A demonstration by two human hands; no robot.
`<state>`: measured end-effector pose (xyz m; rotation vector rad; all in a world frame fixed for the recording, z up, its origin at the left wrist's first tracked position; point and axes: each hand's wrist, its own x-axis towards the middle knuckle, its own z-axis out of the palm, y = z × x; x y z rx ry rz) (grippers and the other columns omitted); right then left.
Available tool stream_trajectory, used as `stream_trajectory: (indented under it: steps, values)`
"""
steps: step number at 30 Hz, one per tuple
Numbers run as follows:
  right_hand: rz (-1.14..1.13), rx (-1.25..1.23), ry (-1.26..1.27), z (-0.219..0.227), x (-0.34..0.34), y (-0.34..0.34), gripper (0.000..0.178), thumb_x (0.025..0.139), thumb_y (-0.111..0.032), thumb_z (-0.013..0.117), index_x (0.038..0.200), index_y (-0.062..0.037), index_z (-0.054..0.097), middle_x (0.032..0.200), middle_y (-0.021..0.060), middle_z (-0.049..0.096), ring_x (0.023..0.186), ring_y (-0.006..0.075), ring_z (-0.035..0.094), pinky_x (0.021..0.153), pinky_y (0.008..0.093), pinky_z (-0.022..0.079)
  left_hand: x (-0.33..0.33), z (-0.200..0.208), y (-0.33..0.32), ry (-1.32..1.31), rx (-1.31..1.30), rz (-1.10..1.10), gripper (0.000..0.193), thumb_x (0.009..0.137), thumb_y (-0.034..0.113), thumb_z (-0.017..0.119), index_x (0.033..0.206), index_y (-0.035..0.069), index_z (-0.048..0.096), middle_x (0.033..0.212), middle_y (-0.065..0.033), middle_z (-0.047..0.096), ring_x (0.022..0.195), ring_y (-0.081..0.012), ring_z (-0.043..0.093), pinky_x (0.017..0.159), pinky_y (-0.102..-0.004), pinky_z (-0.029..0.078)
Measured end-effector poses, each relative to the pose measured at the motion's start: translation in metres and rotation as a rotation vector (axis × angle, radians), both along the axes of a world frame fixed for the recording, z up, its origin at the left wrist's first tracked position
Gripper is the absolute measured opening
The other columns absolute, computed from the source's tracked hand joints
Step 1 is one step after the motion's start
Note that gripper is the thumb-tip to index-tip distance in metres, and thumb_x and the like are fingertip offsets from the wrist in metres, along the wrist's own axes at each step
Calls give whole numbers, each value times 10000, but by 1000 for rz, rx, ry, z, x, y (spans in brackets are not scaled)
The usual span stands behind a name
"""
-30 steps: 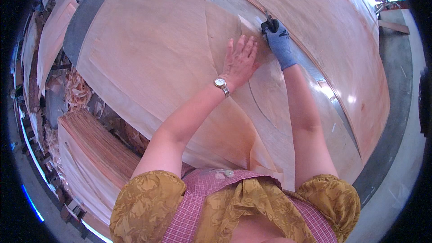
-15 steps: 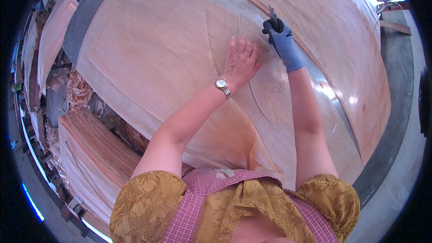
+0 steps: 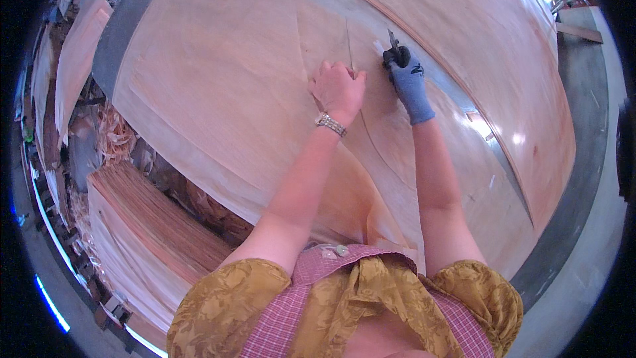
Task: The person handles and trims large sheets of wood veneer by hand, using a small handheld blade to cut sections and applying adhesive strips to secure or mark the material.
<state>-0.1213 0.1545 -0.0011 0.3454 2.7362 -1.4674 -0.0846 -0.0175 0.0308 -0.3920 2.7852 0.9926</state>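
Wide, pale, reddish-tan wood veneer sheets (image 3: 225,86) lie spread in front of me, with a seam or split running lengthwise between pieces. My left hand (image 3: 338,89), bare with a metal watch (image 3: 329,123) at the wrist, rests on the veneer beside that seam. Its fingers are curled in and closed; what is between them, if anything, is hidden. In a blue-grey glove with black fingers, my right hand (image 3: 405,76) grips a knife (image 3: 393,38) with a dark, pointed blade, tilted up and away from me. It is just right of the seam, over the veneer.
Another veneer stack (image 3: 490,46) lies beyond a narrow grey strip on the right. Below on the left stands a thick pile of veneer (image 3: 156,219), with curled scraps (image 3: 114,132) behind it. The dark table edge (image 3: 583,146) curves along the right side.
My left hand has drawn back slightly leftward, its spread fingers now curled in. My right hand, still holding the knife, has come nearer to me and a little left.
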Motion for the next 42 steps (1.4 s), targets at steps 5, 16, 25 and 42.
stream_trajectory:
  steps: [5, 16, 25, 42]
  values:
    - [-6, -20, 15, -2, 1, 0, 216, 875, -244, 663, 914, -34, 630, 779, 108, 670, 719, 195, 627, 674, 345, 470, -3, -3, 2, -26, -24, 41, 250, 817, 370, 684, 864, 127, 721, 1047, -99, 605, 1057, -289, 555, 883, -465, 399]
    - [22, -225, -53, 11, 2, -1, 100, 866, -70, 618, 952, -28, 646, 813, 45, 682, 732, 127, 631, 660, 276, 476, 1, 3, 8, 53, -130, 119, 253, 803, 406, 700, 818, 153, 719, 1013, -94, 625, 1000, -282, 599, 874, -460, 408]
    - [-15, -366, -49, 7, 1, -2, 92, 882, -78, 601, 951, -49, 656, 824, 35, 686, 697, 114, 629, 587, 258, 465, -4, -2, 3, 31, -120, 115, 225, 797, 381, 702, 828, 159, 728, 1000, -95, 633, 1003, -288, 602, 864, -476, 425]
    - [29, -311, -54, 13, 0, -3, 82, 893, -99, 616, 938, -46, 660, 785, 24, 675, 653, 83, 581, 564, 247, 430, -8, -9, 7, 51, -105, 122, 196, 800, 331, 697, 815, 138, 729, 985, -124, 640, 984, -297, 605, 816, -464, 437]
